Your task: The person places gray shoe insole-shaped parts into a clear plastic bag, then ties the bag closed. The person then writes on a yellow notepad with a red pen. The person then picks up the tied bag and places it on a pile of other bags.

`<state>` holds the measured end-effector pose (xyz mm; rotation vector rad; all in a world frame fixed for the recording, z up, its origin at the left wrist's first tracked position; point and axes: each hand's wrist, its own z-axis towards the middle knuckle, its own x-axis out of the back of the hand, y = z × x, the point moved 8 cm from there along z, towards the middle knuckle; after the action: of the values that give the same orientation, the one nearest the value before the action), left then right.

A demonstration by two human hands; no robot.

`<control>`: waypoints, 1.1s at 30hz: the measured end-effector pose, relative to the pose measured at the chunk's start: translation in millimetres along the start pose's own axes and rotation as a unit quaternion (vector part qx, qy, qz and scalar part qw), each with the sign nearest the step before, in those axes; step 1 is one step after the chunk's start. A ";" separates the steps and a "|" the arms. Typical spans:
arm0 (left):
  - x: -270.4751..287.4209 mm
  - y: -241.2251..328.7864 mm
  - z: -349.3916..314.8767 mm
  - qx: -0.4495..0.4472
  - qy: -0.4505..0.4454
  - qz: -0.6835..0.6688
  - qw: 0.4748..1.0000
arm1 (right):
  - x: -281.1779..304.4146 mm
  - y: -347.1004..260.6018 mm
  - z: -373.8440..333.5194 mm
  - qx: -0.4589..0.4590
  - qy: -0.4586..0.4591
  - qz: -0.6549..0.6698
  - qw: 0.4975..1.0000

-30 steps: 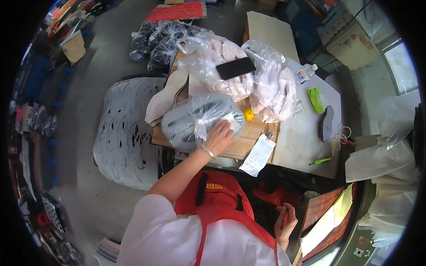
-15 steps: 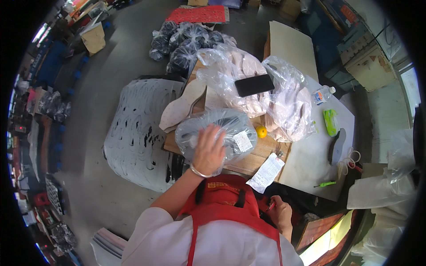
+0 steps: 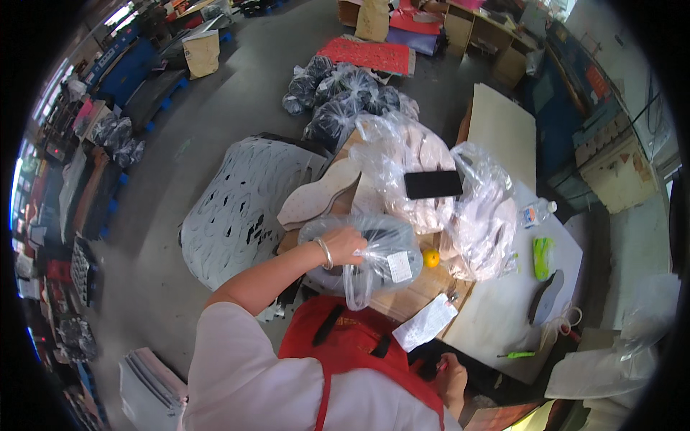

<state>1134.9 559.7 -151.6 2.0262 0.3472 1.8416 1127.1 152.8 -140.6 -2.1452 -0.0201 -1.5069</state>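
Observation:
My left hand [image 3: 343, 246], with a bracelet at its wrist, is closed on the gathered top of a clear plastic bag [image 3: 392, 238]. A loose loop of the plastic hangs down toward my red apron. Dark and grey contents show through the bag, and a white label [image 3: 399, 266] is stuck on its right side. Low at the right, beside the apron, my right hand [image 3: 451, 381] is closed around something small with a bit of red; its kind cannot be made out. A white paper slip [image 3: 425, 322] lies at the table's near edge between the hands.
Two clear bags of pale insole-shaped pieces [image 3: 483, 237] stand behind, a black phone [image 3: 433, 184] on top. Nearby lie a yellow-orange fruit [image 3: 430, 258], a bottle [image 3: 537, 212], a green packet [image 3: 543, 258] and a green-handled tool [image 3: 516, 355]. Cut-out grey sheets [image 3: 233, 208] are stacked at left.
My left hand has gone from lying spread on the bag to gripping its plastic top and pulling it up. The whole view has shifted, showing more of the far floor.

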 end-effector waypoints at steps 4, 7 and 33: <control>-12.9 -12.8 9.0 0.039 -0.077 -0.070 0.994 | -13.7 -3.6 -12.8 -0.022 0.029 0.087 0.996; -13.9 -5.9 10.4 0.036 -0.093 -0.095 0.990 | -36.1 -14.5 -23.9 -0.041 0.036 0.063 0.996; 163.5 -226.8 -278.6 0.435 0.325 -0.331 0.772 | -103.0 -478.6 441.0 0.346 0.154 0.070 0.923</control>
<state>892.8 864.1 -84.2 1.2023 2.1246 1.9469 1331.2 779.2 -151.4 -1.3156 -0.2466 -1.4531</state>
